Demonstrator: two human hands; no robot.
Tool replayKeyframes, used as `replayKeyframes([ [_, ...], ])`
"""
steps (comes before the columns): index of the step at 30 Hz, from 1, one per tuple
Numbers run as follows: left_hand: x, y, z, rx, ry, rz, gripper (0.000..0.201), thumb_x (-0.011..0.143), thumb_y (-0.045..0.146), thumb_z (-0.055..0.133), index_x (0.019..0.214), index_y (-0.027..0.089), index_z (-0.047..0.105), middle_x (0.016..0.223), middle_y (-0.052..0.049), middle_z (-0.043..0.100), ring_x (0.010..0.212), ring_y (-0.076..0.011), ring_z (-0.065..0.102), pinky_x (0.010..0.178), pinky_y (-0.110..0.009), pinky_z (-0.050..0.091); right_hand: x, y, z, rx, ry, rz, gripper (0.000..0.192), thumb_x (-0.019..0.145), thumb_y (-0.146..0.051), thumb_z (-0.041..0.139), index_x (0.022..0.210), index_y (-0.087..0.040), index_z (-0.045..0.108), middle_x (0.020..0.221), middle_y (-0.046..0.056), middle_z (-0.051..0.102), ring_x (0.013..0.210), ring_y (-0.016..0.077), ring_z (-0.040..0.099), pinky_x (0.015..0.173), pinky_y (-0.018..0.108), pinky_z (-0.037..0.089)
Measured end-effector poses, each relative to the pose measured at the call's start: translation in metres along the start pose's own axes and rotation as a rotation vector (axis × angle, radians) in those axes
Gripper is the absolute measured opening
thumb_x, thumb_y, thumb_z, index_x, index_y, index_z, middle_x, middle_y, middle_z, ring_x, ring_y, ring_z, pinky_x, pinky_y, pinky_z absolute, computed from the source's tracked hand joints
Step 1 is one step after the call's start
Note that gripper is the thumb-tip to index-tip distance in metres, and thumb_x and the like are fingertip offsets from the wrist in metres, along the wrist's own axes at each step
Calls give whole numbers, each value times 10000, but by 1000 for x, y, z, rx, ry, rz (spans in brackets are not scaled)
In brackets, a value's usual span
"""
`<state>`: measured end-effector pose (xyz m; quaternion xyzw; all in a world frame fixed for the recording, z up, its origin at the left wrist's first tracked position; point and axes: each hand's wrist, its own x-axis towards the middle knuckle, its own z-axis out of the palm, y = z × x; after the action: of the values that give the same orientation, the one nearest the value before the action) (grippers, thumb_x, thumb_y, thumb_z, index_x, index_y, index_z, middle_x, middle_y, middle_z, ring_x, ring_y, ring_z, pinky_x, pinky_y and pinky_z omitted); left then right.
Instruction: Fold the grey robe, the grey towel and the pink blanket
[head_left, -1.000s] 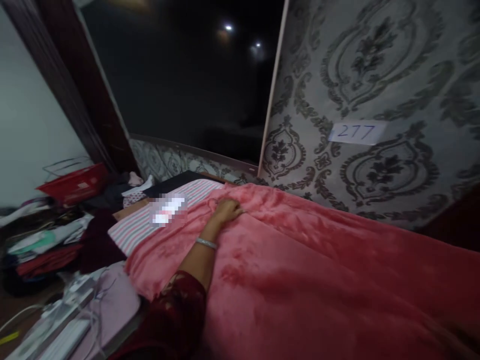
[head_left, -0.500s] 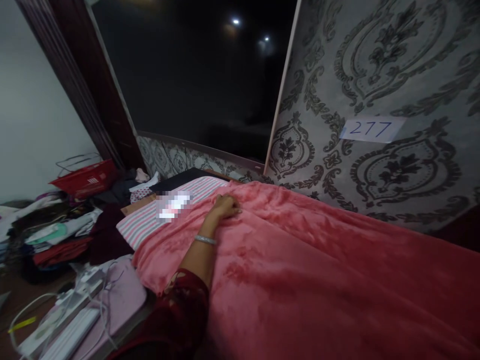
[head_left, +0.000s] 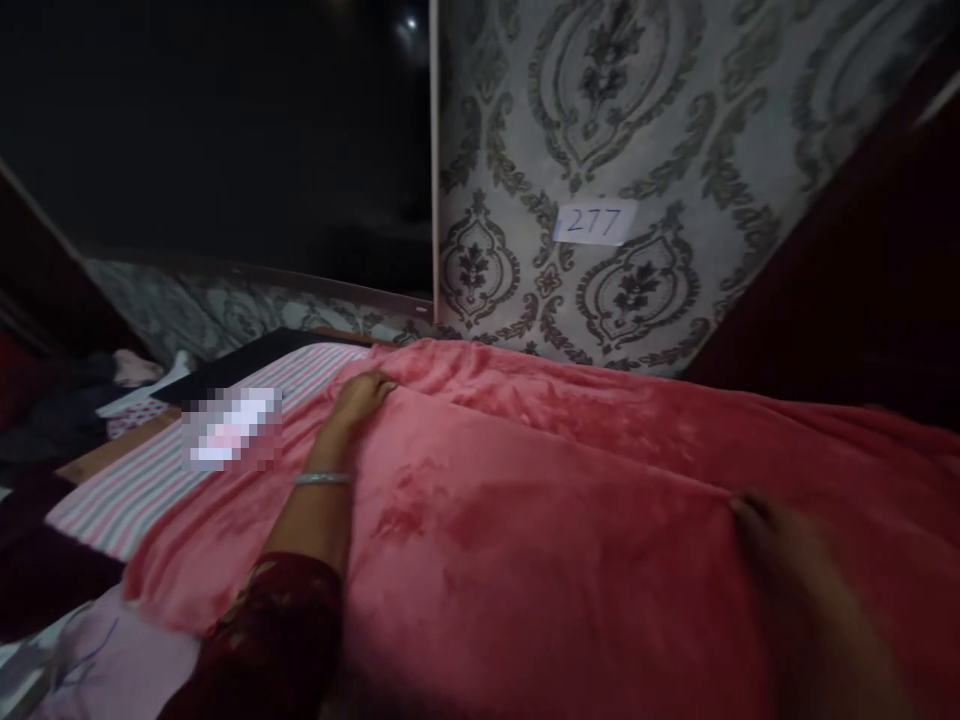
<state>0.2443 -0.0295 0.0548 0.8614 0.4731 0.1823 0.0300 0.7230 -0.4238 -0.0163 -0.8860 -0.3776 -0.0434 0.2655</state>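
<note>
Two hands are counted on one pink blanket (head_left: pixel 540 520), the left hand (head_left: pixel 360 392) at its far edge and the right hand (head_left: pixel 787 560) nearer, with one bangle (head_left: pixel 322 479), one striped sheet (head_left: pixel 142 480) beside the blanket and one paper label (head_left: pixel 594 221) on the wall above the blanket.

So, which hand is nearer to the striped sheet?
Left. The left hand rests on the pink blanket just beside the striped sheet. The right hand, blurred, is far across the blanket on the other side.
</note>
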Motion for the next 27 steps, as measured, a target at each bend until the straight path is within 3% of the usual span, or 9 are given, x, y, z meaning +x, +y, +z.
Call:
replayKeyframes([
  [4, 0, 5, -2, 72, -9, -31, 399, 945, 370, 402, 1035, 160, 729, 1142, -165, 731, 1074, -304, 663, 894, -364, 491, -2, -11, 4, 58, -12, 51, 189, 792, -320, 457, 726, -235, 612, 787, 114, 727, 777, 295, 683, 742, 383, 508],
  [8, 4, 13, -9, 144, -29, -57, 392, 932, 379, 422, 960, 155, 742, 1067, -183, 747, 1010, -320, 689, 839, -366, 506, -6, -18, 16, 97, -2, 55, 179, 798, -287, 461, 740, -234, 622, 760, 82, 718, 743, 255, 666, 709, 337, 485],
  [13, -7, 24, -38, 203, 1, -30, 424, 960, 416, 375, 935, 166, 716, 1031, -185, 745, 1007, -315, 692, 833, -357, 493, -17, -25, 16, 144, 62, 71, 179, 802, -289, 447, 710, -236, 591, 740, 92, 708, 730, 246, 663, 682, 323, 475],
  [18, -45, 28, -75, 247, 50, 28, 436, 980, 455, 328, 944, 186, 668, 1015, -173, 740, 1001, -321, 689, 819, -372, 480, -47, -25, -16, 231, 180, 15, 235, 768, -406, 425, 723, -240, 585, 757, 103, 705, 728, 277, 666, 706, 382, 509],
  [22, -79, 22, -96, 279, 145, 81, 412, 979, 461, 323, 905, 209, 640, 971, -147, 739, 954, -300, 695, 774, -353, 475, -77, -18, -54, 248, 308, -22, 273, 710, -500, 440, 726, -260, 569, 748, 98, 699, 733, 325, 668, 713, 450, 529],
  [27, -113, 15, -120, 306, 252, 130, 442, 975, 451, 285, 805, 211, 615, 867, -128, 722, 880, -279, 690, 735, -336, 463, -111, -24, -104, 175, 375, -56, 255, 690, -521, 453, 712, -280, 530, 758, 107, 682, 761, 362, 665, 700, 483, 523],
])
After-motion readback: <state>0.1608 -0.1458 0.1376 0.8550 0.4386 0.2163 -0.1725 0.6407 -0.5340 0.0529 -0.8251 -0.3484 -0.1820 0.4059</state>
